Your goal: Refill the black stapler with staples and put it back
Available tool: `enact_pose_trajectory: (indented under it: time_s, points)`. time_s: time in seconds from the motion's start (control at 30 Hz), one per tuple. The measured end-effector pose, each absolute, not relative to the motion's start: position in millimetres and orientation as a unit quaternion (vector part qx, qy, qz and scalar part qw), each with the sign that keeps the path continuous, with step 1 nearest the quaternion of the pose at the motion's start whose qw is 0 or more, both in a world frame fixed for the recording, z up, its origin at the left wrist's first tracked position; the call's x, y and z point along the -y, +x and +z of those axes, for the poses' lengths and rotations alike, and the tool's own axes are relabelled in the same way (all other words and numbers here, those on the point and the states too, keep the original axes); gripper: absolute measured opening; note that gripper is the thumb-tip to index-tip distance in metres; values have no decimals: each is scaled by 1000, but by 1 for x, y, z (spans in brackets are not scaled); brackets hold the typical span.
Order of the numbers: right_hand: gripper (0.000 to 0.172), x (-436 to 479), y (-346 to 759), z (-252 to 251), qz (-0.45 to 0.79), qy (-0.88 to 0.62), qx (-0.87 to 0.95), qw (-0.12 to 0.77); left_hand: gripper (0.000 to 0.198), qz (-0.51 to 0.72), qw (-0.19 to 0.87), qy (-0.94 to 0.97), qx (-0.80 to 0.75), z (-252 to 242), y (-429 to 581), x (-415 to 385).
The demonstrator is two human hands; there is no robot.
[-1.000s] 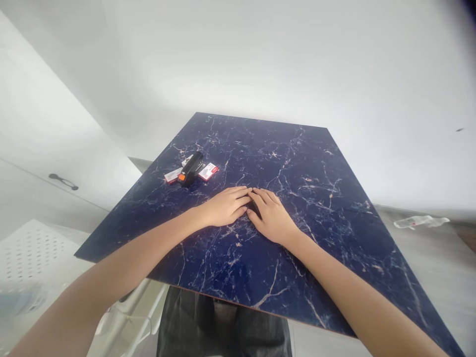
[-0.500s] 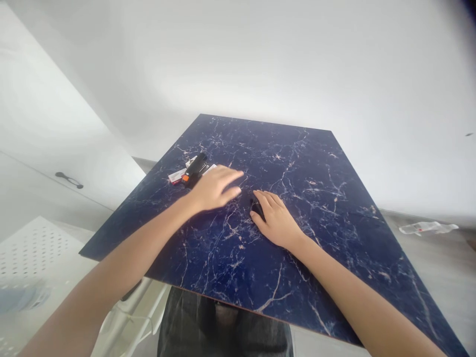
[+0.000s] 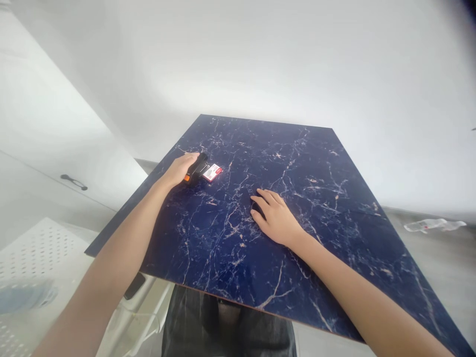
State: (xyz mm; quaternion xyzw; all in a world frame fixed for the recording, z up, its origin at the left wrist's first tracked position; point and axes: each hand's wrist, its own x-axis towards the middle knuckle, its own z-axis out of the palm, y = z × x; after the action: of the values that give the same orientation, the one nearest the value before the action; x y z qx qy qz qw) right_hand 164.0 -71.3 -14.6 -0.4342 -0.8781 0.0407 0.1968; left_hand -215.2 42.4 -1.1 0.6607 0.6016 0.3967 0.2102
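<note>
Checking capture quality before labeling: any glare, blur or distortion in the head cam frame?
Head view: heavy wide-angle distortion, with the blue marble tabletop skewed and the left forearm stretched toward the frame edge. Head view: the white wall is overexposed and nearly featureless. Head view: the left hand, the black stapler and the right hand look reasonably sharp, with no strong glare on them.

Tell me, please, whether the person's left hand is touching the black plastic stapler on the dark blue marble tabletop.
Touching: the head view shows the left hand with its fingers laid over the black plastic stapler, gripping it from the near side.

Glossy marble-patterned tabletop (image 3: 297, 163), matt black plastic stapler (image 3: 201, 162)
</note>
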Motion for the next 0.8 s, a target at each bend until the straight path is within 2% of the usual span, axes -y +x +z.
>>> enact_pose_trajectory:
  time_s: [0.17,0.63,0.7,0.8]
  points:
    - [45,71,164,-15,39,-432,878,202,61,378,265,688,-559,1,-200,-39]
    - [46,71,164,-14,38,-432,879,198,51,232,238,824,-459,34,-142,1]
    - [46,71,164,-14,35,-430,880,198,48,220,204,830,-470,37,-143,0]
    - [45,71,163,-12,29,-432,880,195,49,180,46,794,-579,38,-162,-6]
